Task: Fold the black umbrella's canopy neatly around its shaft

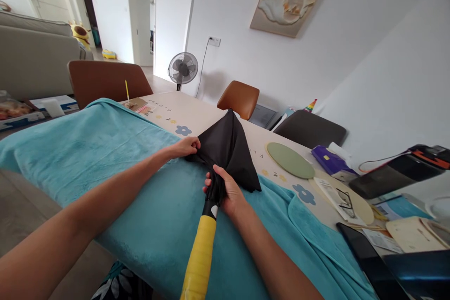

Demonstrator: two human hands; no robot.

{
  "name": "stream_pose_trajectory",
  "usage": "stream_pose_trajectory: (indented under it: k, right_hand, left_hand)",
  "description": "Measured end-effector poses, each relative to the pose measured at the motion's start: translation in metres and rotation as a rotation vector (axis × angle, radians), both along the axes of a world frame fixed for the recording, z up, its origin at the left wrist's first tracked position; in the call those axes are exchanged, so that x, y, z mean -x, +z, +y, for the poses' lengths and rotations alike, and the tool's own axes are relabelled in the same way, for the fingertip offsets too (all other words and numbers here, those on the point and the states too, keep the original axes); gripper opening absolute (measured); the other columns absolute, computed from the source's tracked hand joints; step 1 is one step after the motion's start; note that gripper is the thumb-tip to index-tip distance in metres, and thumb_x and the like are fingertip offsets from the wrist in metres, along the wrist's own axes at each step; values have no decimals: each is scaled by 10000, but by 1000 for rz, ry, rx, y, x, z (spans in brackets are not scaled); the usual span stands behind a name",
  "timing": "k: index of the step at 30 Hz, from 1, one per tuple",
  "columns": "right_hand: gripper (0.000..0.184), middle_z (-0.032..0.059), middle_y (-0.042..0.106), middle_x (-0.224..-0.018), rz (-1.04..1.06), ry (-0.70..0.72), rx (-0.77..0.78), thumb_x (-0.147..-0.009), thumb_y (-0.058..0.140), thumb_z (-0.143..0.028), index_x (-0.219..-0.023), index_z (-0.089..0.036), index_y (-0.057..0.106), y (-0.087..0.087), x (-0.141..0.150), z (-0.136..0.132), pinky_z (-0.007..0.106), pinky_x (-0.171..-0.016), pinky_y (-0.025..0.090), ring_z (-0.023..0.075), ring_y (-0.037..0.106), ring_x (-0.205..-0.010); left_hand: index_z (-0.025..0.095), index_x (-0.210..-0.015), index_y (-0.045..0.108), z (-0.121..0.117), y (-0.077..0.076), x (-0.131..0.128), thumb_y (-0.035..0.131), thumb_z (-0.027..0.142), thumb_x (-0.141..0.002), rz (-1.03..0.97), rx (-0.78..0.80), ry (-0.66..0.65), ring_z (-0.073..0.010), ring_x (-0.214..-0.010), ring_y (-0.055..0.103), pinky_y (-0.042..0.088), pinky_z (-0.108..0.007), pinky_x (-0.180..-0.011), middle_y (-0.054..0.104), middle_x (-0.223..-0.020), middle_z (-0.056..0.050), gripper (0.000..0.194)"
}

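Note:
A black umbrella (220, 143) with a yellow wrapped handle (200, 253) lies over the table, its handle toward me and its loose canopy spread away. My right hand (227, 190) is wrapped round the gathered cloth just above the handle, thumb on top. To the left, my left hand (186, 146) pinches the canopy's left edge, its fingers curled closed. Beneath them a turquoise blanket (140, 201) covers the near part of the table. The inner ribs and shaft are hidden by the cloth.
A flower-print table (183, 108) extends beyond the blanket. On its right are a green oval mat (291, 160), a purple tissue pack (330, 161), eyeglasses (346, 204) and a black tablet (365, 258). Chairs (241, 97) line the far side. A fan (183, 68) stands behind.

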State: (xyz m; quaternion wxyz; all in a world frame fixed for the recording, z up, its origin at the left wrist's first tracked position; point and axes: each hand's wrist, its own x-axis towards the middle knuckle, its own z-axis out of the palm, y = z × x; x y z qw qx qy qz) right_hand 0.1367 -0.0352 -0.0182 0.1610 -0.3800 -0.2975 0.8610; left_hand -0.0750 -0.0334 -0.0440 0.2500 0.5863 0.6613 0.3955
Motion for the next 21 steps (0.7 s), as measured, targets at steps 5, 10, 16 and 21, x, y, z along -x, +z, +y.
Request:
stream_pose_trajectory:
  k: [5, 10, 16, 21]
  right_hand:
    - [223, 4, 534, -472, -23, -4, -9, -742, 589, -344, -715, -159, 467, -3, 0, 3, 224, -396, 450, 115, 496, -390]
    - [231, -10, 501, -456, -45, -24, -46, -745, 584, -329, -655, -163, 450, 1, 2, -1, 206, -355, 422, 107, 485, -379]
    - [219, -9, 488, -430, -104, -71, -93, -744, 575, -296, -624, -156, 459, 4, 5, -3, 198, -320, 400, 102, 468, -355]
    - [174, -9, 509, -444, -57, -108, -141, -725, 583, -268, -657, -142, 484, 17, 1, -1, 215, -364, 452, 98, 474, -368]
  left_hand:
    - [163, -707, 523, -2, 6, 6, 439, 96, -578, 66, -85, 139, -94, -549, 410, 313, -212, -508, 435, -585, 41, 167]
    - [170, -705, 567, -5, 8, 5, 404, 62, -583, 367, -50, 90, -120, -647, 475, 360, -230, -590, 524, -709, 0, 231]
    - [218, -1039, 595, -11, 4, -7, 347, 43, -690, 671, -22, -33, -160, -803, 519, 382, -249, -665, 541, -899, -52, 463]
    - [230, -1123, 580, -12, 6, -24, 360, 100, -773, 755, -13, -105, -171, -785, 514, 385, -264, -672, 521, -834, -64, 434]
